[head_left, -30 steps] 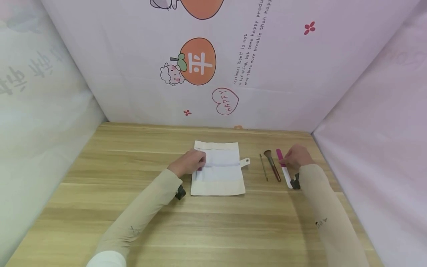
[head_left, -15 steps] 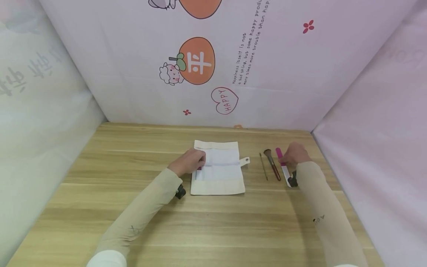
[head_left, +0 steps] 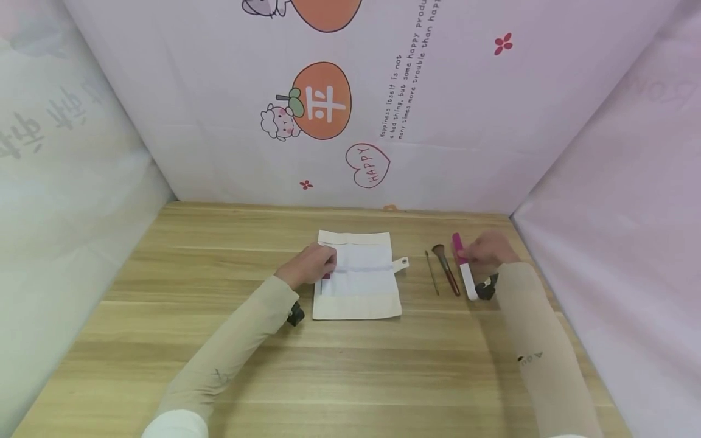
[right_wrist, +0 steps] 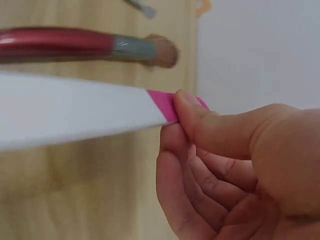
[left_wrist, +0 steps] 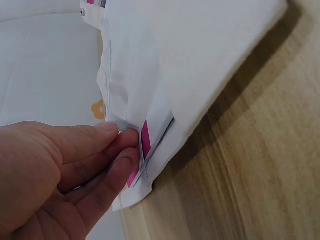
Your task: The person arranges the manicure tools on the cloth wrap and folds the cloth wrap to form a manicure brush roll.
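Observation:
My left hand (head_left: 311,266) is at the left side of a cream fabric roll pouch (head_left: 361,308) lying unfolded on the table. In the left wrist view its thumb and fingers pinch a grey elastic band (left_wrist: 123,124) and lift it away from the cloth. Behind the band a pink and white strip (left_wrist: 146,139) lies in the pouch. At the right, my right hand (head_left: 490,248) pinches a pink and white nail file (right_wrist: 80,111) by its pink end between thumb and forefinger. The file's white end points toward the front of the table.
Left of the file lie a makeup brush (head_left: 451,280) with a red handle and a thin slender tool (head_left: 432,274). A snap tab (head_left: 401,264) sticks out from the pouch's right edge. Printed cloth walls (head_left: 438,170) enclose the wooden table (head_left: 339,377) at back and sides.
My right hand has taken hold of the nail file and shifted it slightly toward the back, up off its earlier spot. The left hand stays at the pouch's band.

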Tool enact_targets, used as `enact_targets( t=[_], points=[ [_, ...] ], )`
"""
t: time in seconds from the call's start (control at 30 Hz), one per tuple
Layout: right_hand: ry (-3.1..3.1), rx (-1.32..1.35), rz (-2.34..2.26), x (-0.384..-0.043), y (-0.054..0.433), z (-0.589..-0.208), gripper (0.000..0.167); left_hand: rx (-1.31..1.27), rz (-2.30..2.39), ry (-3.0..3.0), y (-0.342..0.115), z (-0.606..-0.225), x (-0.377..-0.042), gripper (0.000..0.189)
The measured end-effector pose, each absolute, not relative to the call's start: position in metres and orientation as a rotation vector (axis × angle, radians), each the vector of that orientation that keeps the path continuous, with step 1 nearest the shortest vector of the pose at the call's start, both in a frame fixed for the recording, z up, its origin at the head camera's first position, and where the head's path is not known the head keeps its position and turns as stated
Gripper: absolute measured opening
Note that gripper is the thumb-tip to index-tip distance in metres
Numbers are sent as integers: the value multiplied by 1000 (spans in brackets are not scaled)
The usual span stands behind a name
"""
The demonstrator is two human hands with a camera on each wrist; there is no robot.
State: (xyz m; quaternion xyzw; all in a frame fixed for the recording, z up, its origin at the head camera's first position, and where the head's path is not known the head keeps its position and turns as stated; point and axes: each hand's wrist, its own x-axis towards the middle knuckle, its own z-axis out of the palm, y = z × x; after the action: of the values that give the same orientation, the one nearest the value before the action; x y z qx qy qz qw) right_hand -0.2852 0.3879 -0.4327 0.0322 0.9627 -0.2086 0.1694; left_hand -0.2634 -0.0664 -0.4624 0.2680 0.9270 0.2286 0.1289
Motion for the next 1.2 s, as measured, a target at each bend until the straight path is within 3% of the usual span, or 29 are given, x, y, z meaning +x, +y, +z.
enact_targets(
  t=[0.33,1.2],
  points=[
    [2658,52,-803,-285,357,-404,58,760,669,2689,-67,-460,-261,15],
    [2524,21,-1254,-321,179,-405,31,738,666,2733,-65,-460,-262,16]
  ],
)
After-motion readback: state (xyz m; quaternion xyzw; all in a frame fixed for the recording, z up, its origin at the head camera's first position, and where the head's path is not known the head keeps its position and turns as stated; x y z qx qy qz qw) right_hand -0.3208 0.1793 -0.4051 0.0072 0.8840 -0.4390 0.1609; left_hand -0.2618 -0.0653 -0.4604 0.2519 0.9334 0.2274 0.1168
